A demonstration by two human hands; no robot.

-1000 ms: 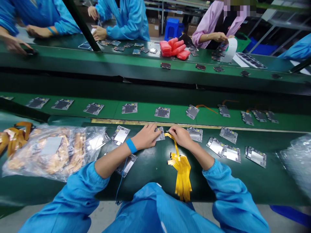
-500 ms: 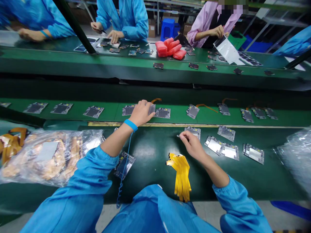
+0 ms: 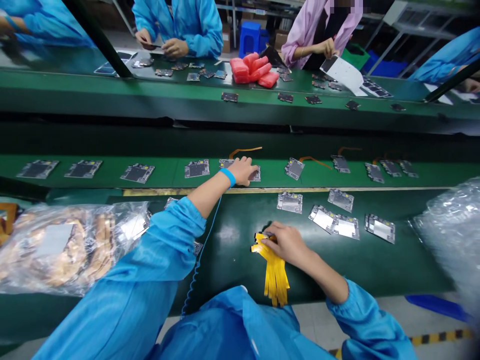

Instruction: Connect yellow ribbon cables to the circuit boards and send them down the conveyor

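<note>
My left hand (image 3: pixel 243 171) reaches over the green belt with fingers spread across a circuit board (image 3: pixel 256 174), partly covering it. Just left of it lies another circuit board (image 3: pixel 226 163) with an orange ribbon cable (image 3: pixel 245 150) running from it. My right hand (image 3: pixel 288 244) is closed, its thumb and fingers pinched at the top ends of a bundle of yellow flex cables (image 3: pixel 276 275). A small greyish bit shows at these fingertips; what it is I cannot make out. A blue wrist strap (image 3: pixel 227 177) with a coiled cord is on my left wrist.
More circuit boards (image 3: pixel 137 173) lie along the belt, and several with silver plates (image 3: pixel 346 227) lie right of my right hand. A clear bag of copper-coloured parts (image 3: pixel 60 250) is at left, bubble wrap (image 3: pixel 453 230) at right. Co-workers sit across, near red bundles (image 3: pixel 249 70).
My left hand has moved right, from the board with the orange cable onto the neighbouring board. My right hand has come down and left to the yellow flex cables. The view has shifted slightly.
</note>
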